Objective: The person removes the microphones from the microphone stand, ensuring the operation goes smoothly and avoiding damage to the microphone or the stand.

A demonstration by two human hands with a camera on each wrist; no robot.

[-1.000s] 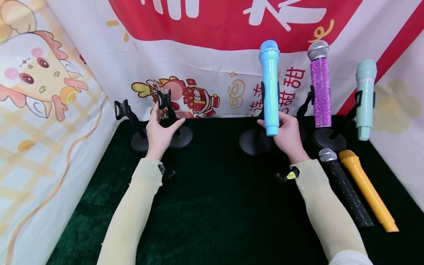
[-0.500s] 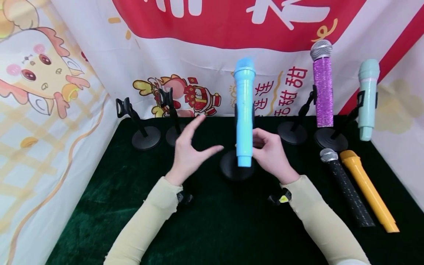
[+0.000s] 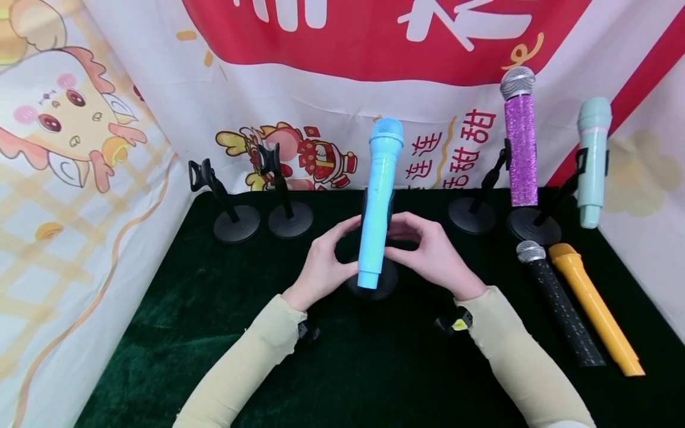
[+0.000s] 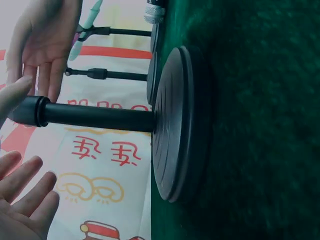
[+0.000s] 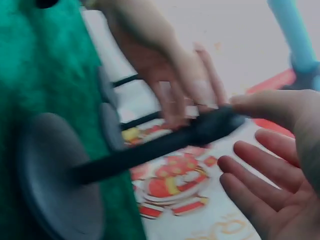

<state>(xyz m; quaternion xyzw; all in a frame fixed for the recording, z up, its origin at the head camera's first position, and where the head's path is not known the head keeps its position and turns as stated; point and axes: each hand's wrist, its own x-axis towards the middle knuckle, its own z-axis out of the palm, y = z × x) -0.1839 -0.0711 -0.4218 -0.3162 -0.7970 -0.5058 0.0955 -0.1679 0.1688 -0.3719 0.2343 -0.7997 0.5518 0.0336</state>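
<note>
A light blue microphone (image 3: 379,205) leans slightly in the clip of a black desktop microphone stand (image 4: 100,116), its head up and back. My left hand (image 3: 321,261) is at the stand's neck from the left, thumb in front and fingers reaching behind. From the right, my right hand (image 3: 428,252) holds the same neck between thumb and fingers. In the right wrist view both thumbs meet the stand's dark collar (image 5: 215,125), while the other right fingers (image 5: 260,175) spread loosely. The round base (image 4: 172,125) stands on the green cloth.
Two stands with bare clips, a nearer-left one (image 3: 237,223) and another (image 3: 291,219), stand at the back left. Back right, stands hold a purple glitter microphone (image 3: 521,148) and a mint one (image 3: 593,160). Black (image 3: 562,309) and yellow (image 3: 596,309) microphones lie on the cloth.
The stand with the blue microphone has come left and toward me in my right hand. My left hand has left an unloaded stand and joined at its neck; the microphone has tilted.
</note>
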